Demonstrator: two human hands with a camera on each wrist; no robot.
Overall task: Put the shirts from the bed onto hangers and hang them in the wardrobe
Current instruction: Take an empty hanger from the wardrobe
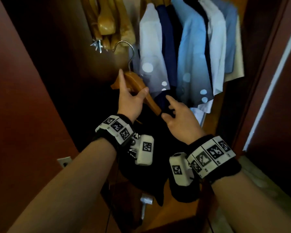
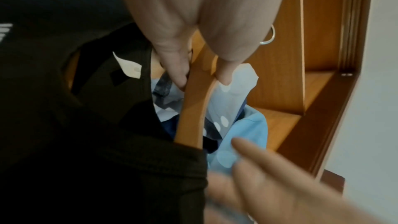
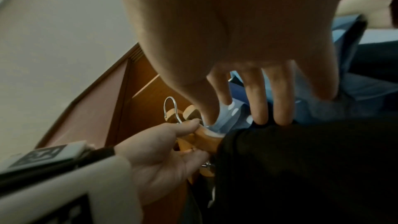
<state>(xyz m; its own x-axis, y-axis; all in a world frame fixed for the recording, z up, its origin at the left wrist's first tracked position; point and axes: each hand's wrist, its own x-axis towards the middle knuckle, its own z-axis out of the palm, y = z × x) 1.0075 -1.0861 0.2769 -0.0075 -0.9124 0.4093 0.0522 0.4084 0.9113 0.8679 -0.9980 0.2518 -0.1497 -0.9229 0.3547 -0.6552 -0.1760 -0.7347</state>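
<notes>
A black shirt (image 1: 151,179) hangs on a wooden hanger (image 1: 148,98) with a metal hook (image 1: 124,51), held low in front of the open wardrobe. My left hand (image 1: 133,89) grips the hanger near its neck, thumb on one side and fingers on the other (image 2: 202,81). My right hand (image 1: 171,111) is at the hanger's right end with fingers spread and mostly straight. Its fingertips (image 3: 260,118) touch the black shirt's shoulder (image 3: 301,168). The hanger's right arm goes under the black cloth (image 2: 86,142).
Several white, blue and navy shirts (image 1: 191,56) hang on the wardrobe's right side. Empty wooden hangers (image 1: 106,22) hang at the upper left. Dark wooden doors stand at the left (image 1: 23,98) and right (image 1: 267,81).
</notes>
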